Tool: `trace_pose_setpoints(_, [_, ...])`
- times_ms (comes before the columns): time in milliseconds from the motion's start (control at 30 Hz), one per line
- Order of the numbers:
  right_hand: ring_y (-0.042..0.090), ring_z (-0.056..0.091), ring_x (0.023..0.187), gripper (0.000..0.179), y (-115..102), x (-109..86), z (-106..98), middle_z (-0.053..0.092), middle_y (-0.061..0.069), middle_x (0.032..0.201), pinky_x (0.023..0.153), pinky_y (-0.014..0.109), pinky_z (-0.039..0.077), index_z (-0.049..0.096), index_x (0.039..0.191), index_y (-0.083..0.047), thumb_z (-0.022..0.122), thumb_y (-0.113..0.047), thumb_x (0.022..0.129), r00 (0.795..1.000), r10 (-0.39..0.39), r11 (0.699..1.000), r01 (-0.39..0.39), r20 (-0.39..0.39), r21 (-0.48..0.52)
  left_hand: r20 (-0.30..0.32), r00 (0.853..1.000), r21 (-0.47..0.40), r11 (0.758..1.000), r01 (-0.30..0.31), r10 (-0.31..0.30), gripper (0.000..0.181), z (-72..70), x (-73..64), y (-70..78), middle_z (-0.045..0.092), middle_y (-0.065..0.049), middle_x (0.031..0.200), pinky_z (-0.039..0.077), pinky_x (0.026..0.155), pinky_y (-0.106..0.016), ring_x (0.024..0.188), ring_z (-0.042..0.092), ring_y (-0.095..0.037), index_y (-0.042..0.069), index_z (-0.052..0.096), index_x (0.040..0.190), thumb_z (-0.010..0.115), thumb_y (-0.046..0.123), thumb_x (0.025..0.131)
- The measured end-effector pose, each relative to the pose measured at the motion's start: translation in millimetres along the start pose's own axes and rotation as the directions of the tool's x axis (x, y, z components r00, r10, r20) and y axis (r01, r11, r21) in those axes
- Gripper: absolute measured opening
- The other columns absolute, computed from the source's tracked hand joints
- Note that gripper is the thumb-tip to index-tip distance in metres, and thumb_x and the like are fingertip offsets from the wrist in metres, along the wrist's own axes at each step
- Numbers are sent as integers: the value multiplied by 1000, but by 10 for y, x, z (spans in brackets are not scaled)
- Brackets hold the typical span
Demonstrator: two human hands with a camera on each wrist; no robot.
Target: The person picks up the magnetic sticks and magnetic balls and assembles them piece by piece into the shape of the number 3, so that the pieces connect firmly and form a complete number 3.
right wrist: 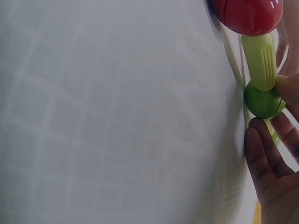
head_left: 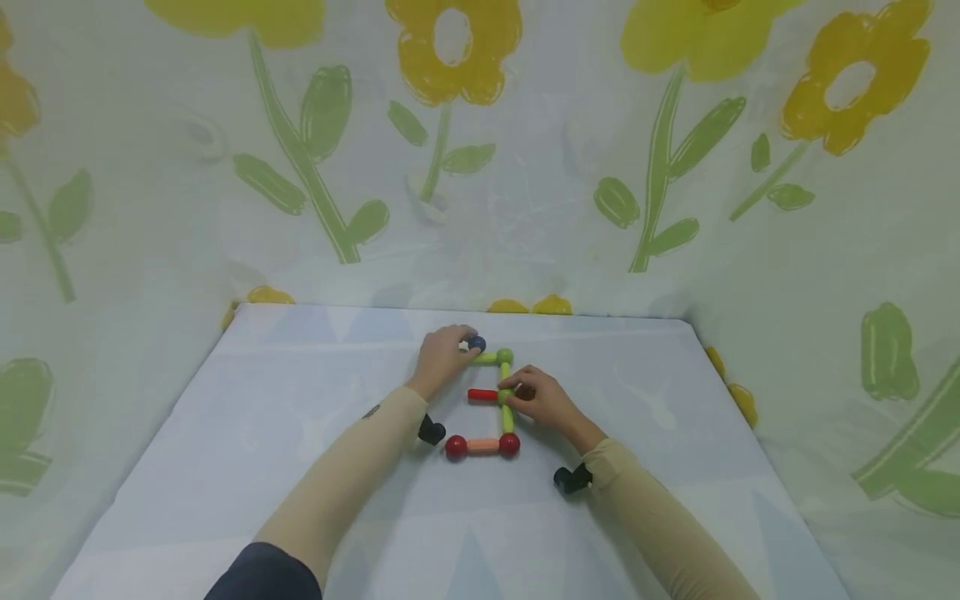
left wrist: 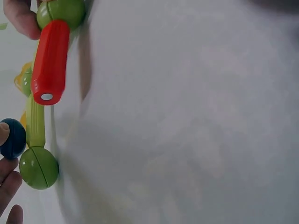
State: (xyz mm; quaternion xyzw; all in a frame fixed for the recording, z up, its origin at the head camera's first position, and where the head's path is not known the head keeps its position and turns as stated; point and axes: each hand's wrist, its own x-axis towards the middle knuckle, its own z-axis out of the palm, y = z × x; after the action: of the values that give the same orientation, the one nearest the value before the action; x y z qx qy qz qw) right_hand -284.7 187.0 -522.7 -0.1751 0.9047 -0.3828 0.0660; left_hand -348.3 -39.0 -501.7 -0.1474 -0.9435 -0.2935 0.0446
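In the head view my left hand (head_left: 442,358) pinches a dark blue ball (head_left: 476,343) between thumb and fingers at the far end of a magnetic stick-and-ball figure. The left wrist view shows that blue ball (left wrist: 13,138) right beside a green ball (left wrist: 39,168) on the end of a lime stick (left wrist: 35,121). My right hand (head_left: 546,402) grips the middle green ball (head_left: 506,397) of the figure's right side. From it a red stick (head_left: 482,395) points left, its metal tip (left wrist: 47,97) bare. The right wrist view has fingers around this green ball (right wrist: 264,100).
Nearest me, a peach stick (head_left: 483,446) joins two red balls (head_left: 456,447). A further green ball (head_left: 505,357) marks the far right corner. The figure lies on a white-covered table (head_left: 300,358); flower-printed cloth (head_left: 525,167) rises behind and beside it.
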Motion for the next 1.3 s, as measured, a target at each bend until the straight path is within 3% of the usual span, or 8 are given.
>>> trace_pose_setpoints(300, [15,60,94,20,6,-23,-7,61,-2,109,81,30,53,76,114,-20,76,-18,93,1000,-9,1000,9,-10,1,-2,1000,-7,1000,-17,17,36,8,-122,8,71,-4,121,45,104,-41,117,62,-23,13,70,125,76,29,94])
trace_pose_setpoints(600, [15,60,93,19,3,-36,1,61,-1,108,81,31,52,76,112,-19,75,-17,93,1000,-11,1000,11,-18,4,1,999,-68,997,-47,47,35,-68,-292,25,71,-6,119,46,104,-42,117,62,-25,10,71,123,76,25,92])
trace_pose_setpoints(800, [14,60,94,20,-19,-39,0,61,-1,108,82,32,52,76,112,-20,76,-18,93,1000,1,1000,-1,-17,-1,50,998,-110,993,-32,37,34,-103,-406,-16,70,-4,117,45,105,-41,117,60,-23,12,71,123,76,25,93])
trace_pose_setpoints(967, [15,62,96,20,-34,-34,-2,61,-1,109,86,34,53,76,113,-20,76,-17,93,1000,6,1000,-6,-14,-5,72,996,-111,993,-42,50,32,-130,-484,-85,70,-3,116,49,98,-40,112,62,-21,13,70,123,75,25,93])
trace_pose_setpoints(1300, [16,62,98,20,-58,-6,6,61,-3,110,87,36,54,76,112,-22,76,-16,93,999,53,999,-53,-3,-1,155,988,-178,984,21,7,33,-196,-624,-214,68,-1,111,54,85,-32,98,64,-15,12,69,122,78,18,91])
